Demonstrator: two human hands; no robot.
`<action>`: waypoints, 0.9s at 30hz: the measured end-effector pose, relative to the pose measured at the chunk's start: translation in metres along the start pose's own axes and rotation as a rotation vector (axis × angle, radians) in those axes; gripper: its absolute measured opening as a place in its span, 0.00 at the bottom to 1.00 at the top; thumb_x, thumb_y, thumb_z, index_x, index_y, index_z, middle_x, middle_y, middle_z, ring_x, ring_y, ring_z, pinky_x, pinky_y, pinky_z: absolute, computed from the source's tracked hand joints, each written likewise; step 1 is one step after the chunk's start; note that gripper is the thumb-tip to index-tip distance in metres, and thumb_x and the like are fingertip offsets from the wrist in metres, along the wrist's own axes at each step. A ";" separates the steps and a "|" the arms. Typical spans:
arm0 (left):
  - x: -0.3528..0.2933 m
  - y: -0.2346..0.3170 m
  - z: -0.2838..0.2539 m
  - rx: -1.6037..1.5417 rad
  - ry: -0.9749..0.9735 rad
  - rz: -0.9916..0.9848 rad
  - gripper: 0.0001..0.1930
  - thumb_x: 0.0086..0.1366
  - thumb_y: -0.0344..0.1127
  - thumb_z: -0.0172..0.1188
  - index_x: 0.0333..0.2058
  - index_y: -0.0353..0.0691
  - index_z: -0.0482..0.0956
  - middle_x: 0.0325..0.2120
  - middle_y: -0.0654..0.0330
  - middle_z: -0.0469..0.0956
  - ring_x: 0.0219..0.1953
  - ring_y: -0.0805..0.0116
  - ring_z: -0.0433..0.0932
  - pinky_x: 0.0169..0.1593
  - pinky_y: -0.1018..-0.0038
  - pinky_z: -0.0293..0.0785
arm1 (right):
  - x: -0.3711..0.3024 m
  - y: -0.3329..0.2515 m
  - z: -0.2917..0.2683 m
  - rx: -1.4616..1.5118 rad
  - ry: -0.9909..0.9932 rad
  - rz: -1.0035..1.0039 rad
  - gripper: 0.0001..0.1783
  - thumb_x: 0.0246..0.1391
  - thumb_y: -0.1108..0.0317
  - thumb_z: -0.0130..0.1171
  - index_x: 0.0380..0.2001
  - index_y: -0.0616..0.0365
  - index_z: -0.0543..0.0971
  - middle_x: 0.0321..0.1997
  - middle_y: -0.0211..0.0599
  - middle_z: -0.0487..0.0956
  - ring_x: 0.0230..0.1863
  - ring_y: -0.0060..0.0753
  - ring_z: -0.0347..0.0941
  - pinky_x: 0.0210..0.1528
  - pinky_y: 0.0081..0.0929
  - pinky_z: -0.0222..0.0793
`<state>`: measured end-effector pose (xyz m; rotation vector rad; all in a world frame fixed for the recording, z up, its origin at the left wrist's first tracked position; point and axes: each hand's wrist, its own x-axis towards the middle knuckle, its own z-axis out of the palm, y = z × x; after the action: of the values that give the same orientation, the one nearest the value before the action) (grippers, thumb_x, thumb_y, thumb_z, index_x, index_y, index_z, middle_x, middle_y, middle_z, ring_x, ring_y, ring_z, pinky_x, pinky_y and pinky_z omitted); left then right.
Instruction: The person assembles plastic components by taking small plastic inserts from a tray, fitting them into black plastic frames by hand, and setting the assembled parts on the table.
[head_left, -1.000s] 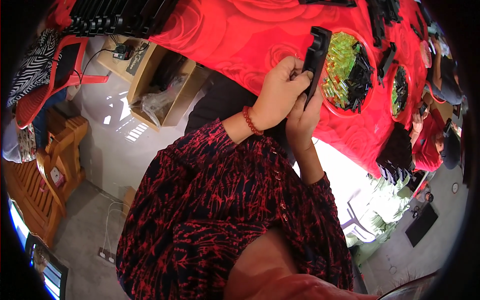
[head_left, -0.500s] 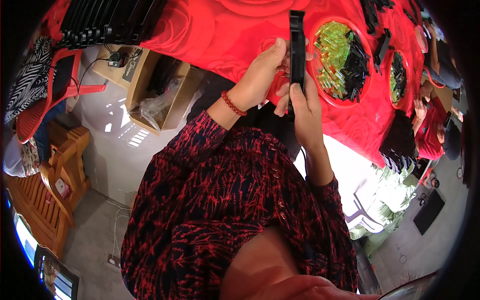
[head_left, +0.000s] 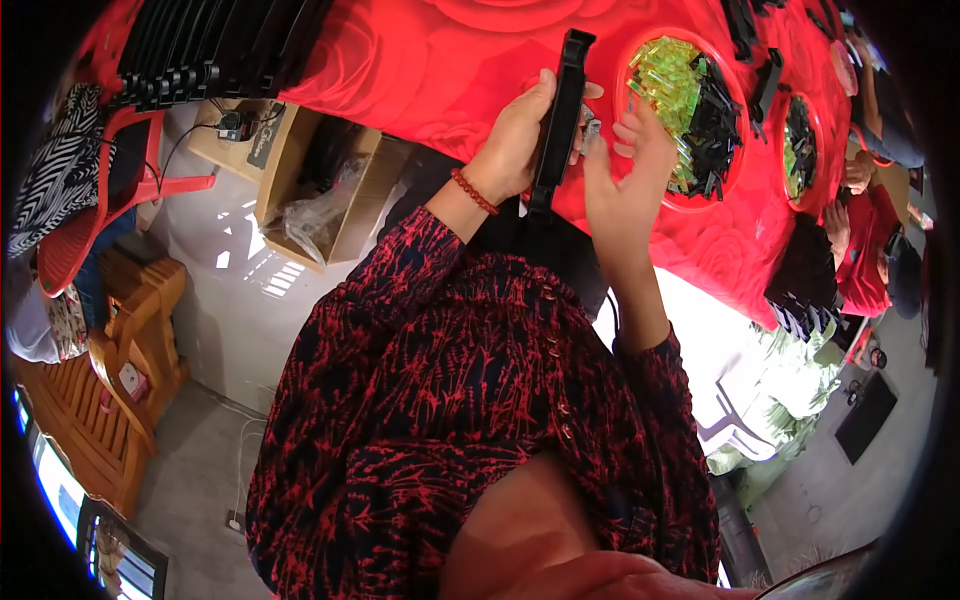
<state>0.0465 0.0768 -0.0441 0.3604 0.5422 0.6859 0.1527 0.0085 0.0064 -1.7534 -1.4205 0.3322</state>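
Note:
My left hand (head_left: 512,140), a red beaded bracelet (head_left: 470,192) at its wrist, is closed round a long black plastic strip (head_left: 563,120) with raised ends. The strip stands slightly tilted, and its far side with some of my fingers is hidden. Just right of it, my right hand (head_left: 630,185) is off the strip, thumb and fingers apart, in front of the near left rim of a red oval tray (head_left: 738,165). Yellow-green translucent pieces (head_left: 665,75) and small black pieces (head_left: 715,125) fill the tray. A small clear piece (head_left: 592,128) shows near my right thumb tip; what holds it is unclear.
Stacked black strips (head_left: 190,55) lie at the table's far left, more (head_left: 803,275) at the right. A second tray (head_left: 797,150) stands beyond mine. Another person's hands (head_left: 838,225) are at the right edge. An open cardboard box (head_left: 335,195) and red chair (head_left: 105,200) stand left.
The black strip has shifted left and tilted in my left hand. My right hand has let go of it and moved right, its fingers opening beside the tray.

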 end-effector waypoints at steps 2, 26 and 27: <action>0.004 -0.004 -0.006 0.007 -0.048 0.027 0.34 0.73 0.61 0.32 0.53 0.35 0.72 0.27 0.66 0.73 0.27 0.76 0.72 0.34 0.78 0.73 | 0.001 0.004 0.010 -0.043 0.040 -0.120 0.28 0.53 0.79 0.57 0.58 0.65 0.66 0.45 0.44 0.73 0.45 0.40 0.70 0.54 0.38 0.63; 0.013 -0.016 -0.011 0.028 -0.016 0.037 0.26 0.75 0.52 0.38 0.51 0.35 0.74 0.43 0.59 0.78 0.44 0.71 0.77 0.51 0.72 0.74 | 0.005 -0.007 0.010 -0.567 -0.187 -0.418 0.33 0.56 0.73 0.48 0.67 0.57 0.60 0.40 0.32 0.81 0.55 0.38 0.69 0.63 0.55 0.45; 0.014 -0.017 -0.013 0.066 -0.009 0.056 0.26 0.75 0.52 0.38 0.51 0.36 0.74 0.43 0.59 0.78 0.43 0.72 0.77 0.50 0.73 0.74 | 0.006 -0.007 0.010 -0.567 -0.185 -0.418 0.33 0.56 0.73 0.48 0.67 0.57 0.60 0.40 0.32 0.81 0.55 0.38 0.69 0.63 0.55 0.45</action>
<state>0.0563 0.0760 -0.0672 0.4419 0.5487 0.7206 0.1435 0.0180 0.0070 -1.8188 -2.1172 -0.1573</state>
